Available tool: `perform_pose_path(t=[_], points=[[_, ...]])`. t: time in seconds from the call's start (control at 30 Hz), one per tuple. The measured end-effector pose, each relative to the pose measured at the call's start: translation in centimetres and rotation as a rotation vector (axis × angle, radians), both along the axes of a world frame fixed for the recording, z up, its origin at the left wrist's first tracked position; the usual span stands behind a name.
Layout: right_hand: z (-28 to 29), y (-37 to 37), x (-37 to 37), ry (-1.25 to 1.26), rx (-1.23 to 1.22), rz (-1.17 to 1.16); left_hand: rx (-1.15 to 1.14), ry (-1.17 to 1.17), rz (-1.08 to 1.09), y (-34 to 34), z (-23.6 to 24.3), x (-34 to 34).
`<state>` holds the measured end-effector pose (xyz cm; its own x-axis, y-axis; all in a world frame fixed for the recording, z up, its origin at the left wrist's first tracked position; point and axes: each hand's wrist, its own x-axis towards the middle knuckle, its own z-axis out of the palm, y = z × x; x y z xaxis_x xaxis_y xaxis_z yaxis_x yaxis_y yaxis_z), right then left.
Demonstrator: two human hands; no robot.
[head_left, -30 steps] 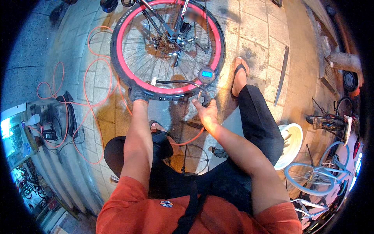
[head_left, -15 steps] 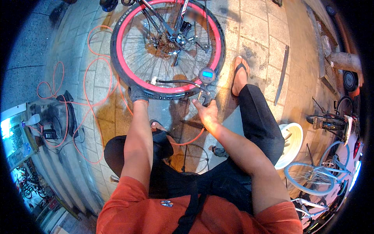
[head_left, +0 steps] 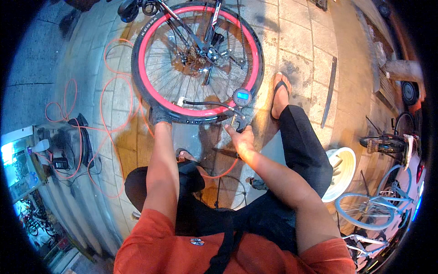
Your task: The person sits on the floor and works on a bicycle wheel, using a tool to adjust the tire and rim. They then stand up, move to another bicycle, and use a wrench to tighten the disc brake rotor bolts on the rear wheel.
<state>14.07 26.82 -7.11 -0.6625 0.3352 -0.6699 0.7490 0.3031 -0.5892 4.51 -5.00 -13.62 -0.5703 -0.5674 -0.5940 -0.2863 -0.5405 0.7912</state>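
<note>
A bicycle wheel with a red rim point(head_left: 147, 86) and black tyre point(head_left: 261, 68) stands in front of me. My left hand point(head_left: 160, 116), dark as if gloved, grips the tyre at its lower left; its fingers are partly hidden. My right hand point(head_left: 242, 137) is closed around the handle of a tyre inflator point(head_left: 238, 121), just off the tyre's lower right. On top of it sits a round gauge point(head_left: 242, 97) with a lit blue display. From the inflator a short black hose point(head_left: 207, 103) runs across the rim to a pale fitting point(head_left: 181, 101) near the spokes.
An orange air hose point(head_left: 106, 132) loops over the paving at left and passes below my right hand. A white bucket point(head_left: 349, 166) stands beside my right leg. A dark flat strip point(head_left: 329, 93) lies at right. Parked bicycles point(head_left: 365, 210) fill the lower right.
The whole view has shifted slightly, so the wheel sits a little lower. Both hands keep their holds on the tyre and the inflator.
</note>
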Motion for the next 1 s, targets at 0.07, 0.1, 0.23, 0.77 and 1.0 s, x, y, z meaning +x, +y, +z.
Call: perform_pose_path(t=[0.07, 0.1, 0.23, 0.77, 1.0], points=[[-0.2, -0.2, 0.2, 0.05, -0.064, -0.029, 0.025, 0.011, 0.012, -0.3, -0.3, -0.1], [-0.1, -0.3, 0.2, 0.029, -0.041, -0.022, 0.036, 0.013, 0.026, -0.4, -0.2, 0.2], [-1.4, 0.0, 0.0, -0.096, 0.033, 0.052, -0.142, -0.122, -0.072, -2.3, -3.3, -0.2], [-7.7, 0.6, 2.2, -0.095, 0.053, 0.005, -1.69, -0.604, -1.376, 6.1, 6.4, -1.3], [2.2, -0.8, -0.3, -0.223, -0.169, -0.057, -1.441, -0.689, -1.532, 6.1, 10.6, -5.3]])
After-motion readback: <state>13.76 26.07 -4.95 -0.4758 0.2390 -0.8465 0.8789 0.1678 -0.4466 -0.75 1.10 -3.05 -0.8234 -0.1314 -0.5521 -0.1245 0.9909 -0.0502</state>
